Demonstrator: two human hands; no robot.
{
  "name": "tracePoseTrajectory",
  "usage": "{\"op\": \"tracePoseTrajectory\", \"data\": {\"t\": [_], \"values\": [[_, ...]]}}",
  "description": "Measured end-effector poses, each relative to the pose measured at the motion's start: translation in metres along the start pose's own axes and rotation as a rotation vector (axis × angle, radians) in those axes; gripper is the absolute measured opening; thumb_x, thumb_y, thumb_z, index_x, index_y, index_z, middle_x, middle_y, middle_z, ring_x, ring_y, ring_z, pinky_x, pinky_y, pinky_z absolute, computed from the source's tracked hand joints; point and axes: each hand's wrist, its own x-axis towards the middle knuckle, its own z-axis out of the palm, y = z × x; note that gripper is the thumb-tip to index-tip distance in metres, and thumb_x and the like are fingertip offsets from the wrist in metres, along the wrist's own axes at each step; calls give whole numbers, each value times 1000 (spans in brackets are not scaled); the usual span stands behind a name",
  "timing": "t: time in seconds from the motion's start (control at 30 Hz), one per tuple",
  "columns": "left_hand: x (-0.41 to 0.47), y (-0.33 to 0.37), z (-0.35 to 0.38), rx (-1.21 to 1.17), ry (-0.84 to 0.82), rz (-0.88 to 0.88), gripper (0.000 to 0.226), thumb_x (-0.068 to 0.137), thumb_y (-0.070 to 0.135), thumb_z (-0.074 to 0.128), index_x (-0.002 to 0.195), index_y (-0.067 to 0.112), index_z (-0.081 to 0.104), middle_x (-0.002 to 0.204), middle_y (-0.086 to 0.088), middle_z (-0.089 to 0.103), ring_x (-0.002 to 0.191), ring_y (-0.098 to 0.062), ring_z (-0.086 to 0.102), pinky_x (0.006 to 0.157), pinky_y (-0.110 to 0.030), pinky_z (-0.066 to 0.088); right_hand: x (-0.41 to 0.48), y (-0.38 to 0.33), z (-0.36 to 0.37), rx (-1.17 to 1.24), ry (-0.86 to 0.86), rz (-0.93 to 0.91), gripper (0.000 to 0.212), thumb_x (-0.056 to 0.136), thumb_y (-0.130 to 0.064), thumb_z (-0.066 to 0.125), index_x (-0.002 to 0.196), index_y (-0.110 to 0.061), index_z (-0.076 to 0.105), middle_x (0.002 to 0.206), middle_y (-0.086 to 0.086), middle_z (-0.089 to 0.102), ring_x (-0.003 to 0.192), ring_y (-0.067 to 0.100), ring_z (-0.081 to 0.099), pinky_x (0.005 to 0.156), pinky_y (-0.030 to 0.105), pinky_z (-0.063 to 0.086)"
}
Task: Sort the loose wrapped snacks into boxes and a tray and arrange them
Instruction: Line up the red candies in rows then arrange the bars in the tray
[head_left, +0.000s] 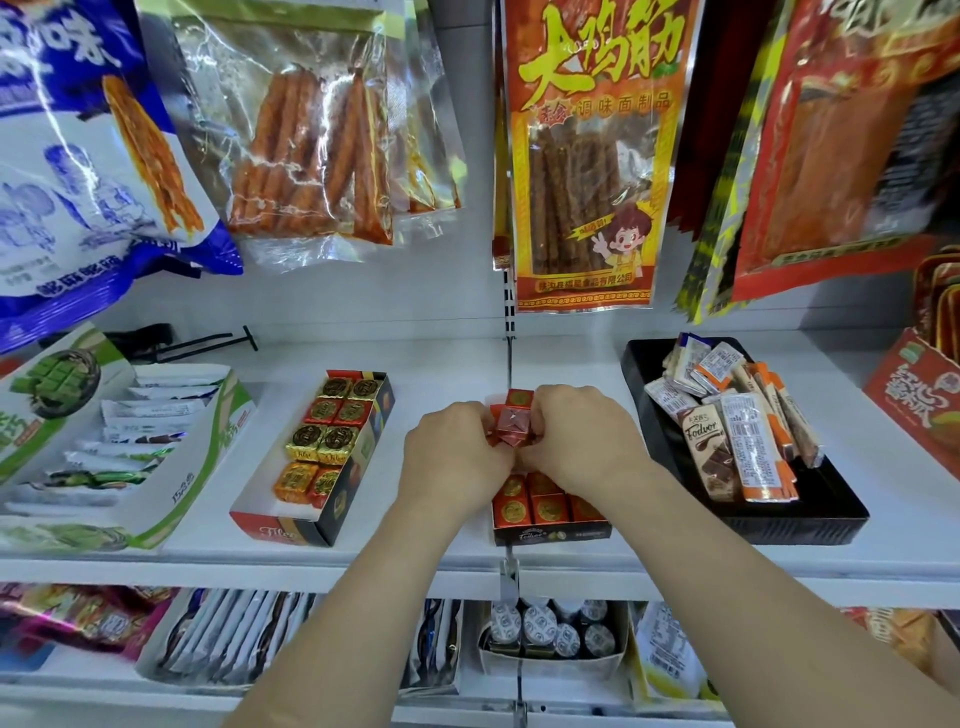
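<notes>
Red cubes, foil-wrapped with gold medallions, were bunched between both hands above the middle of a white shelf. The left hand and the right hand met around the cluster, fingers curled inward and pinching the cubes from either side; the fingertips themselves were mostly hidden behind the knuckles. Directly beneath the hands sat a small dark box, its near end filled with more of the same red cubes in rows, the far end covered by the hands.

Just left of it lay a longer box holding pairs of wrapped squares in dark gold, red, bright gold and orange, running front to back. Further left stood a green-and-white carton with white sachets stacked on edge.

To the right, well apart from the small box, a black tray held a loose heap of wrapped bars, white, brown and orange, lying at mixed angles. A red carton stood at the shelf's right edge.

Big snack bags hung above, some clear with reddish sticks inside. A lower shelf carried more packets and small round-topped jars.
</notes>
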Motion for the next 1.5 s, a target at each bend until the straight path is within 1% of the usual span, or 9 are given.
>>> {"op": "tracePoseTrajectory", "data": {"t": [0.1, 0.23, 0.37, 0.53, 0.67, 0.9, 1.1, 1.23, 1.5], "values": [[0, -1, -3, 13, -63, 19, 22, 84, 29, 59, 102, 22, 69, 88, -3, 69, 89, -26, 62, 73, -31, 47, 0, -10, 2, -104, 25, 54, 22, 79, -33, 66, 85, -19, 50, 93, 5, 65, 86, 27, 63, 66, 30, 39], [3, -5, -8, 49, -111, 32, 18, 79, 28, 60, 88, 18, 73, 67, -1, 61, 76, -26, 60, 58, -29, 39, 0, -13, 4, -164, 38, 73, 19, 82, -32, 64, 91, -19, 53, 98, 6, 66, 90, 27, 64, 67, 30, 37], [3, -5, -15, 19, -152, 31, 16, 77, 28, 66, 88, 17, 73, 79, -3, 69, 82, -23, 63, 66, -32, 50, -2, -14, 5, -163, 34, 86, 28, 80, -33, 66, 101, -17, 56, 101, 6, 65, 91, 27, 62, 68, 30, 37], [1, -7, -22, -86, -158, 22, 21, 74, 36, 74, 82, 17, 70, 78, 1, 67, 79, -18, 62, 62, -29, 46, 0, -7, -3, 74, -39, 156, 44, 66, -40, 75, 92, -17, 48, 93, 3, 63, 88, 26, 61, 66, 32, 43], [0, -8, -30, -177, -133, -32, 31, 74, 47, 74, 83, 17, 68, 81, 1, 69, 76, -13, 63, 56, -30, 46, 1, 3, -18, 258, -85, 182, 37, 66, -37, 76, 85, -20, 49, 87, -1, 60, 82, 20, 59, 62, 29, 44], [-2, -11, -34, -325, -129, -19, 13, 79, 21, 70, 87, 27, 61, 69, 7, 68, 54, -4, 54, 49, -21, 40, -2, 11, -35, 433, -222, 82, 18, 70, -13, 77, 84, -16, 66, 83, -1, 63, 76, 14, 60, 65, 27, 51], [-5, -9, -30, -206, -184, 113, 20, 80, 22, 72, 98, 30, 67, 83, 13, 64, 79, -4, 61, 67, -15, 48, -10, 13, -36, 481, -285, 33, 11, 77, -11, 71, 82, -17, 78, 85, -4, 70, 80, 12, 64, 69, 25, 54], [-6, -11, -26, -158, -224, 179, 23, 78, 17, 74, 83, 35, 60, 84, 13, 64, 71, -3, 57, 70, -25, 51, -12, 16, -33, 514, -285, 39, 10, 81, -15, 69, 80, -17, 80, 86, 5, 74, 84, 17, 67, 75, 31, 57], [-6, -8, -22, -135, -307, 199, 21, 74, 18, 80, 81, 26, 62, 83, 10, 63, 67, -3, 53, 65, -23, 47, -9, 21, -31, 500, -196, 0, 8, 82, -13, 72, 82, -16, 79, 82, -4, 72, 76, 8, 63, 66, 19, 52]]}}
